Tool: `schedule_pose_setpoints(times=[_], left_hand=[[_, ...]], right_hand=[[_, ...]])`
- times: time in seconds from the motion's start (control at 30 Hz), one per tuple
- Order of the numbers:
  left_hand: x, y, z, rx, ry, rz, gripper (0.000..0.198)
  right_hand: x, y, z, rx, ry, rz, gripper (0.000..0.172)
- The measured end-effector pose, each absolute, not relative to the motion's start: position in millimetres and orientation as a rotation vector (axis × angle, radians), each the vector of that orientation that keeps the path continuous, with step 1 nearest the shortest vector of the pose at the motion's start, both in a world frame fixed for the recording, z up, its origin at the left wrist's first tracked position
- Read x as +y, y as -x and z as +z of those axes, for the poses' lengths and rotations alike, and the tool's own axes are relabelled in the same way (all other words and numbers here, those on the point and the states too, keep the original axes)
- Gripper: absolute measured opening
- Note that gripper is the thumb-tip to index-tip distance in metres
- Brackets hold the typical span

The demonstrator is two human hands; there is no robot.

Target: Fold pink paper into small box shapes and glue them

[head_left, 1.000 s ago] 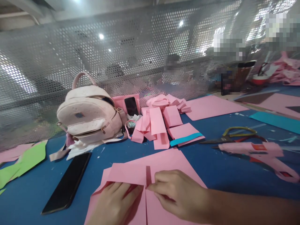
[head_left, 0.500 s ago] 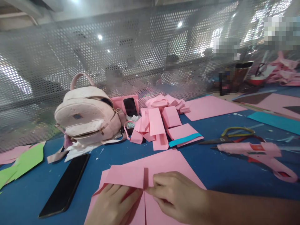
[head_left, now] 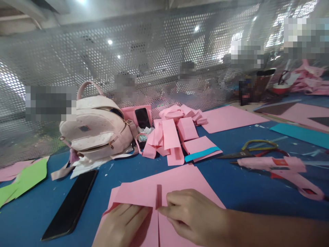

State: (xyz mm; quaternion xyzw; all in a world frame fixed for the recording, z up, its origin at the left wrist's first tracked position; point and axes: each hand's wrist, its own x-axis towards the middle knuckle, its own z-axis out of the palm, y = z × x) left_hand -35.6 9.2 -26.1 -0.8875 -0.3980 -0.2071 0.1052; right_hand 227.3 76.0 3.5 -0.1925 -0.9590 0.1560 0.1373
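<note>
Under the flap (head_left: 136,193) of pink paper (head_left: 177,176) on the surface (head_left: 246,192), the left hand (head_left: 115,224) has eased its straightened fingers slightly leftward, apparently leaving the curled right hand (head_left: 192,216) to steady the edge, though any pinch is unclear.

A black phone (head_left: 70,206) lies near a backpack (head_left: 99,132).
</note>
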Motion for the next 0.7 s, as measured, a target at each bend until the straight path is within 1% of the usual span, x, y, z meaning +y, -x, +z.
schedule_pose_setpoints(times=[0.17, 0.3, 0.5, 0.7], left_hand=[[10, 39, -22, -1.148, 2.643, -0.545, 0.041], [13, 40, -17, -1.063, 2.657, -0.495, 0.038], [13, 39, -18, -1.065, 2.639, -0.471, 0.035], [13, 36, -14, -1.057, 2.601, -0.48, 0.041]], right_hand=[[77, -227, 2, -2.77, 0.547, 0.449, 0.025], [77, -227, 0, -2.766, 0.55, 0.441, 0.024], [77, -227, 0, -2.766, 0.55, 0.419, 0.021], [76, -226, -1, -2.757, 0.542, 0.42, 0.019]])
